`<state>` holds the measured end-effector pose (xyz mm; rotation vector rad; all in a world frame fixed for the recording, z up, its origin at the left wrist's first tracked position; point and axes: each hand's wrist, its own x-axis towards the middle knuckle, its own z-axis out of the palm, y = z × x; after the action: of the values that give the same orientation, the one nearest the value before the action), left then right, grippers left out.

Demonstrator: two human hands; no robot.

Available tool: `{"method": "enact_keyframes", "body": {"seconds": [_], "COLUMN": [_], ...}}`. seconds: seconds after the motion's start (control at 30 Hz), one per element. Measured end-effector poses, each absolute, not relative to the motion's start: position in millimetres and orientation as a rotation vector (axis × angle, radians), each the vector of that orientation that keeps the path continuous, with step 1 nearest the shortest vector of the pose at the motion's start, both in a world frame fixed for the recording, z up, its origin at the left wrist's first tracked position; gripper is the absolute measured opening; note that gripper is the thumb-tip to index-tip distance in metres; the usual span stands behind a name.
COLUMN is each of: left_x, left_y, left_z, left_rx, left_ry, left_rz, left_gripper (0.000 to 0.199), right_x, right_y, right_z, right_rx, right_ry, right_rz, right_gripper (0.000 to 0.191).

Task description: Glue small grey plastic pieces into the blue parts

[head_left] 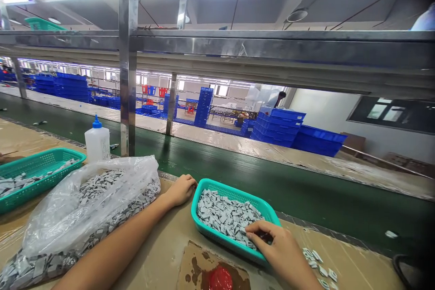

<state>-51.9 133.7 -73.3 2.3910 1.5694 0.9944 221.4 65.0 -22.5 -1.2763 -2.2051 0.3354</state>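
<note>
A green plastic basket full of small grey plastic parts stands in front of me. My right hand reaches over its near right rim, thumb and forefinger pinched on a grey plastic part at the heap's edge. Beside the basket's left end, by the conveyor edge, rests my left hand. Its fingers are curled, and whatever they may hold is hidden. Left of my left forearm lies a clear plastic bag filled with more grey parts.
A cardboard piece with a red wet patch lies below the basket. Several loose parts are at right. A white bottle and another green basket stand left. Beyond runs a green conveyor, with a metal post before it.
</note>
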Motion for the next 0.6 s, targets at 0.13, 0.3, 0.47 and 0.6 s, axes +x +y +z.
{"method": "enact_keyframes", "body": {"seconds": [0.13,0.3,0.47,0.6], "left_x": [-53,-44,2,33], "left_y": [132,122,71,36], "left_z": [-72,-36,17,33], "left_rx": [2.277,1.924,1.817,1.481], "left_ry": [1.534,1.561,1.147,0.695], "left_rz": [1.062,1.342,1.256,0.980], "left_gripper": [0.014,0.021,0.020,0.019], "right_x": [221,219,203,192], "right_y": [65,59,29,12], "right_z": [-24,-16,16,30], "right_rx": [-1.278,-1.194,-0.875,-0.699], "right_ry": [-2.213,-1.965,-1.866,-1.927], "right_rz": [0.328,0.214,-0.021,-0.172], "right_gripper": [0.018,0.018,0.013,0.012]}}
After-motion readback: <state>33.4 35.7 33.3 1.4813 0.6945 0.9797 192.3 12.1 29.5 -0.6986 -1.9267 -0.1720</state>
